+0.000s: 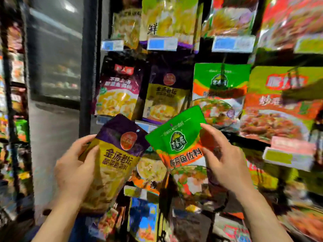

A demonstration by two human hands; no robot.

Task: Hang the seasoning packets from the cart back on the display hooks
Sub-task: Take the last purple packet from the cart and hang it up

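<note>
holding: two seasoning packets raised in front of the hanging display, one per hand
left hand [75, 170]: fingers curled round the left edge of the purple-and-yellow packet [115, 159], thumb on its front
purple-and-yellow packet: long axis near upright, top leaning right; purple header end up, print facing the camera
right hand [225, 159]: pinches the right edge of the green packet [180, 142], thumb on front, fingertips at the upper edge
green packet: tilted, top leaning left; green header up, orange band below; its top left corner just beside the other packet
display: matching purple packet [167, 95] and matching green packet [220, 95] hang behind, side by side
price tags [162, 44]: blue-white, in a row above them
focus: edges of view blurred
</note>
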